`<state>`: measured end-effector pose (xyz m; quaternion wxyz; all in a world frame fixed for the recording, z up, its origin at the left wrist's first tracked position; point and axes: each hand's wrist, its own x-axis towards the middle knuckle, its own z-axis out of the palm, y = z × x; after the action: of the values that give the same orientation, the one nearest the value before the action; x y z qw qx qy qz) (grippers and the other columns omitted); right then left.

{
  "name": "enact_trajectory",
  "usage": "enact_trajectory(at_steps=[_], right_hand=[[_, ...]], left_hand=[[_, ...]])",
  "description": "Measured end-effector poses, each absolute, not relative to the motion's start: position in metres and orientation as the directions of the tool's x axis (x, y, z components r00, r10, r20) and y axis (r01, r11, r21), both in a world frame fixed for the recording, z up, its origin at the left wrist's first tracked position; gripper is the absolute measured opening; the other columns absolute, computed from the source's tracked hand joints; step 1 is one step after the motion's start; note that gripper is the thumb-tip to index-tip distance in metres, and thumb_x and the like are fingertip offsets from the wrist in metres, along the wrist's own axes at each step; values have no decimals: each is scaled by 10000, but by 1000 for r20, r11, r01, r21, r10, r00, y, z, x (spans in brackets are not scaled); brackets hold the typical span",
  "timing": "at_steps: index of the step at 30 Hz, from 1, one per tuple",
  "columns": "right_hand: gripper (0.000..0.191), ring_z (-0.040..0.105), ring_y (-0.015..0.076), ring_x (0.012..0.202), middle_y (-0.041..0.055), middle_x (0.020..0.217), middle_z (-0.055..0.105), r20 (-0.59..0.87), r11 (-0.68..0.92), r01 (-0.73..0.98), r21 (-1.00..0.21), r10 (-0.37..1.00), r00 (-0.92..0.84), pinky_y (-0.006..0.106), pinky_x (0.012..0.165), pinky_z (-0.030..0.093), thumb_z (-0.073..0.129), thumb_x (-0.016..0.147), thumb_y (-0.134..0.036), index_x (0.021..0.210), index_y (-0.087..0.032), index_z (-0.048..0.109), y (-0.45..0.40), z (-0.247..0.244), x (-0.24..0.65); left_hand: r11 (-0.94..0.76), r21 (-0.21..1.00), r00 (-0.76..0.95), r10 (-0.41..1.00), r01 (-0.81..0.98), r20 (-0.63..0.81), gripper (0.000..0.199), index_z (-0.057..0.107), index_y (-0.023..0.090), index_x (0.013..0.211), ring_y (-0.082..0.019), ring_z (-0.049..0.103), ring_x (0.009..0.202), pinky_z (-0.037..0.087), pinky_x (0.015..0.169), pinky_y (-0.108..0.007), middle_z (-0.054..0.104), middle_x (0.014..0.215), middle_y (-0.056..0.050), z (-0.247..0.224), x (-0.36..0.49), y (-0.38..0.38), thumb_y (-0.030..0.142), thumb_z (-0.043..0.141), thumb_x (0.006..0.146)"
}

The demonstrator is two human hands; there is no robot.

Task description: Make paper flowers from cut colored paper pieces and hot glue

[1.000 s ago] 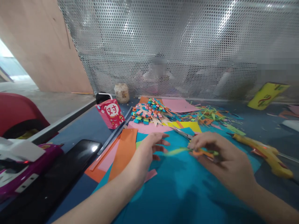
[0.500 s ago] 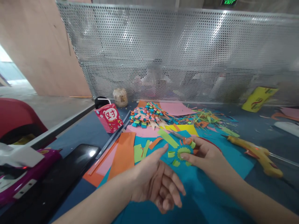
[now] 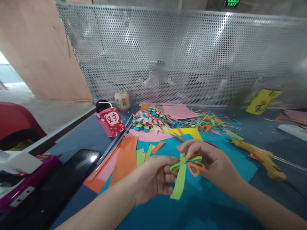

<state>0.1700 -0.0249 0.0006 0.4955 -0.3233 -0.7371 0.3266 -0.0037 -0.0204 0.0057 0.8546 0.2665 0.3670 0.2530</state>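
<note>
A paper flower (image 3: 179,183) with green and orange looped petals and one long green strip hanging from it is held over a blue paper sheet (image 3: 206,204). My left hand (image 3: 157,175) pinches its left side between thumb and fingers. On the other side, my right hand (image 3: 212,158) grips the flower near its top, next to an orange loop. Scissors (image 3: 177,137) lie behind my right hand, their handle mostly hidden. Green paper pieces (image 3: 141,156) and a short orange strip (image 3: 158,147) rest left of the flower.
Looped paper flowers (image 3: 153,117) and thin scraps (image 3: 212,121) are piled at the back. A yellow glue gun (image 3: 261,155) lies to the right. On the left are a red drink carton (image 3: 110,121), a black phone (image 3: 76,169) and a purple power strip (image 3: 45,169). A perforated metal screen (image 3: 153,41) stands behind.
The flower has been turned so its looped side shows, with a long green strip across it. My left hand, formerly spread and apart from it, has closed on its left side.
</note>
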Motion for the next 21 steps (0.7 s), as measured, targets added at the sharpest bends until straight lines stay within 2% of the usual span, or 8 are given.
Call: enact_trajectory(at_steps=[6, 8, 10, 13, 15, 17, 19, 21], right_hand=[[117, 557, 192, 988, 57, 1039, 558, 536, 642, 271, -717, 757, -375, 316, 777, 502, 598, 743, -197, 836, -227, 534, -20, 5, 174], [188, 546, 199, 1008, 80, 1101, 538, 577, 656, 446, -609, 752, -318, 352, 796, 493, 523, 795, -232, 981, -233, 496, -14, 10, 183], [242, 533, 232, 1012, 102, 1110, 533, 663, 585, 712, -388, 714, -225, 407, 806, 475, 502, 801, -283, 1034, -217, 485, -7, 12, 205], [298, 575, 332, 868, 134, 856, 600, 732, 228, 971, -79, 674, -99, 513, 728, 449, 509, 757, -461, 838, -177, 550, -5, 5, 262], [400, 600, 354, 667, 113, 573, 541, 690, -151, 988, -24, 713, 126, 472, 536, 450, 521, 694, -576, 646, -180, 533, -11, -7, 302], [467, 581, 314, 503, 71, 419, 457, 549, -361, 933, 0, 780, 301, 424, 452, 421, 544, 621, -648, 510, -200, 477, -22, -19, 331], [576, 589, 369, 534, 154, 486, 530, 392, -609, 793, -22, 724, 567, 462, 460, 412, 432, 614, -738, 561, -171, 518, -29, -27, 343], [661, 601, 414, 674, 238, 677, 594, 180, -634, 769, -83, 750, 637, 474, 520, 428, 340, 664, -727, 745, -112, 566, -30, -29, 342]], left_hand=[[582, 741, 450, 790, -335, -417, 129, 545, 133, 640, -80, 530, 490, 396, 427, -173, 537, 541, 26, 9, -2, -23, 127, 673, 634], [538, 755, 401, 828, -374, -391, 138, 540, 137, 647, -95, 568, 520, 404, 426, -167, 561, 567, 12, 9, -2, -22, 128, 678, 633], [493, 766, 364, 860, -412, -358, 146, 531, 143, 654, -112, 600, 565, 426, 450, -169, 577, 590, 1, 8, -3, -21, 140, 677, 644], [426, 788, 307, 899, -444, -313, 163, 531, 149, 691, -109, 596, 579, 441, 476, -174, 581, 610, 4, 7, -3, -19, 136, 685, 639], [389, 817, 281, 915, -425, -290, 191, 540, 144, 730, -87, 561, 544, 428, 470, -170, 585, 628, 3, 6, -3, -19, 141, 698, 625], [363, 852, 281, 922, -377, -268, 241, 543, 135, 753, -70, 526, 514, 409, 458, -164, 584, 627, 2, 6, -1, -20, 181, 724, 601], [331, 882, 293, 927, -336, -236, 289, 540, 133, 746, -64, 503, 497, 393, 447, -162, 572, 597, 12, 5, 0, -20, 227, 747, 568], [295, 899, 292, 935, -324, -201, 318, 535, 136, 720, -62, 487, 483, 386, 440, -165, 559, 570, 24, 3, 2, -20, 254, 763, 531]])
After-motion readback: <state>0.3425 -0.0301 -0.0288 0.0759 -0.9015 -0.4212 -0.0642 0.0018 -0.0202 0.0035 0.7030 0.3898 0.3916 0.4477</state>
